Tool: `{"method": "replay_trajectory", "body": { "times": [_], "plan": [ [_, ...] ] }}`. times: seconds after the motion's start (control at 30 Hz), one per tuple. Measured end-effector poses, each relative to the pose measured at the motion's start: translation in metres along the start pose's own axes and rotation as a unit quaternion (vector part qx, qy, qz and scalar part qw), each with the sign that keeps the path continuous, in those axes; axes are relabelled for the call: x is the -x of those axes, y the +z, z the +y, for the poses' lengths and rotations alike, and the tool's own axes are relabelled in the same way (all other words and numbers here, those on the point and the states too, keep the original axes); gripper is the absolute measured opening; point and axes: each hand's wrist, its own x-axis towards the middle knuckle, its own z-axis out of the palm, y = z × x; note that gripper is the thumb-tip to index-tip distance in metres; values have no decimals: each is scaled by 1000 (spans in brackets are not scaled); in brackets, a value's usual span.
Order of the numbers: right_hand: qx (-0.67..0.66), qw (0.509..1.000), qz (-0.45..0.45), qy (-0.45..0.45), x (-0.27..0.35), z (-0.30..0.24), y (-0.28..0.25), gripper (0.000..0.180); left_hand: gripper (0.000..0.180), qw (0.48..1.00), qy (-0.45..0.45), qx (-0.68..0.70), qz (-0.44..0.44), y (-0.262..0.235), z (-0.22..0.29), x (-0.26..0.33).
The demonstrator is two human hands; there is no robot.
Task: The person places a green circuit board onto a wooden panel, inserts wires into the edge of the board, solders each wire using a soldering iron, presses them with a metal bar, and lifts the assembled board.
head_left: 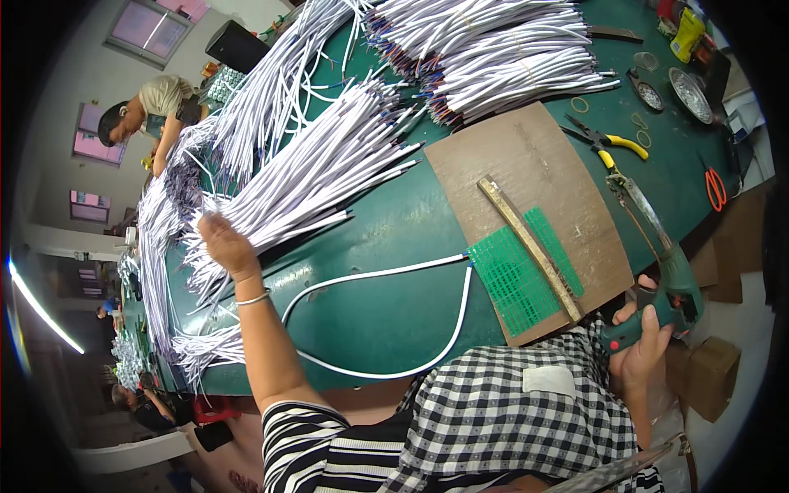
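My left hand (228, 246) reaches over a spread pile of white cables (320, 156). Its fingers look curled together at the pile's near ends; motion blur hides what they may hold. My right hand (643, 345) is wrapped round the handle of a green soldering gun (680, 283) at the right, whose long metal barrel points away from me. A single white cable (386, 374) loops over the table, with ends at a green gridded mat (514, 287). On that mat and a brown board (526, 156) lies a worn metal bar (530, 246).
Tied bundles of white cables (509, 57) lie at the back of the green table (394, 238). Yellow-handled pliers (608, 144), orange-handled scissors (715, 189) and a metal dish (690, 94) are at the right. Another person (156, 115) works at the far left. Cardboard boxes (703, 378) stand beside me.
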Motion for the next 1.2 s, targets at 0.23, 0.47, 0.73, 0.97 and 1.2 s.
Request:
{"method": "replay_trajectory", "body": {
  "times": [0.23,0.47,0.73,0.97,1.2],
  "plan": [
    [-8,1000,15,9,4,-1,9,41,18,891,209,148,-374,38,173,9],
    [3,1000,2,-2,13,0,7,44,39,920,202,223,-253,25,186,10],
    [10,997,-14,78,29,-2,24,46,35,861,176,313,-361,-25,236,16],
    [57,988,-127,69,42,1,19,44,24,703,143,472,-512,-96,280,60],
    [102,971,-206,61,37,-3,7,45,28,766,175,264,-560,-84,259,39]
  ]
}}
